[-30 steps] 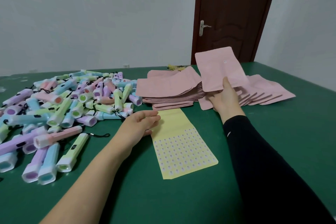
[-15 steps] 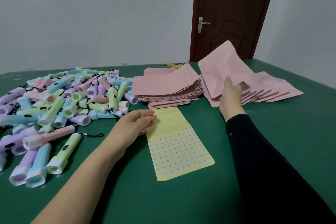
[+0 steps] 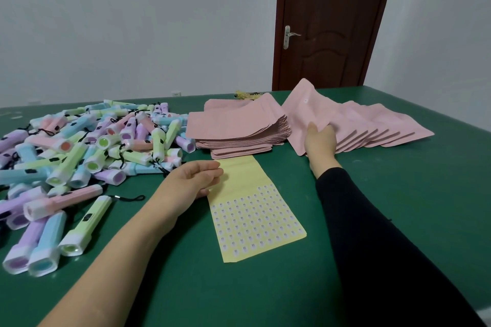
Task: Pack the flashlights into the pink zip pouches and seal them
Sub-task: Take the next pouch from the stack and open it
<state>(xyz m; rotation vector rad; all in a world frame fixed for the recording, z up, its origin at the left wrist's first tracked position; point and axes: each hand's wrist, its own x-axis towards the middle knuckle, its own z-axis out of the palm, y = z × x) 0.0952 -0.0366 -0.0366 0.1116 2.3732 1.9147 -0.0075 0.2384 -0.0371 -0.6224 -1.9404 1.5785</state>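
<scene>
Dozens of pastel plastic flashlights (image 3: 93, 146) are lying heaped at the left of the green bench (image 3: 398, 207), while the right hand (image 3: 320, 140) is gripping one flat pink zip pouch (image 3: 303, 111) by its lower edge, tilting it up off the fanned row of pink pouches (image 3: 385, 127). The left hand (image 3: 196, 180) is resting loosely open on the yellow sticker sheet (image 3: 255, 215), holding nothing. Risk imo: the overlapping pouches could be getting dragged along too.

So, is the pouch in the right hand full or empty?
Empty, it seems: the pouch looks flat and thin where the right hand holds it.
</scene>
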